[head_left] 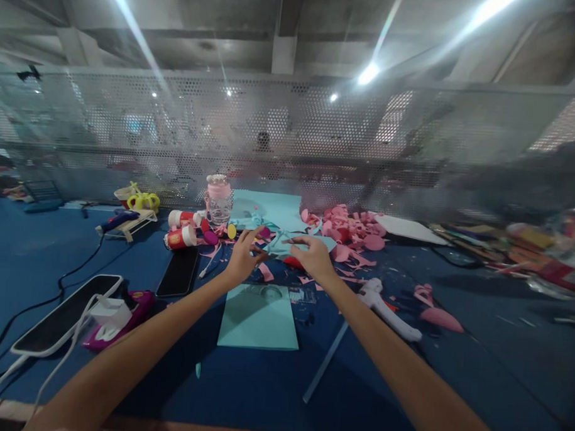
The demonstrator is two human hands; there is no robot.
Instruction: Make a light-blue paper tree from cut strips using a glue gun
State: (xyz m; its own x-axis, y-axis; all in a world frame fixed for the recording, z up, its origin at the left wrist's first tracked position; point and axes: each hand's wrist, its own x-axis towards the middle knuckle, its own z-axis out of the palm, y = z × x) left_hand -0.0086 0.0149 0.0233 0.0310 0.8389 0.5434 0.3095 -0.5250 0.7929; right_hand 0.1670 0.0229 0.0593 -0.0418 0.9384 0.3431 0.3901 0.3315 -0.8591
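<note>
Above the middle of the table, my right hand [312, 257] pinches a cut light-blue sheet piece [281, 245] that looks like craft foam. My left hand [242, 258] is at the piece's left end, thumb and fingers curved about its edge. Details between the fingertips are too small to make out. Below both hands lies a flat light-blue square sheet [260, 321]. Behind them stands a larger light-blue sheet [269, 208]. Pink cut scraps [346, 230] are heaped just beyond my right hand.
On the right lies a pale glue gun [390, 313], with a clear stick [326, 363] nearby. Left are a dark phone [178, 272], a cabled phone [69, 315], a white charger [110, 313] and red-and-white containers [180, 237]. A clear bottle [219, 200] stands behind, before a perforated screen [290, 127].
</note>
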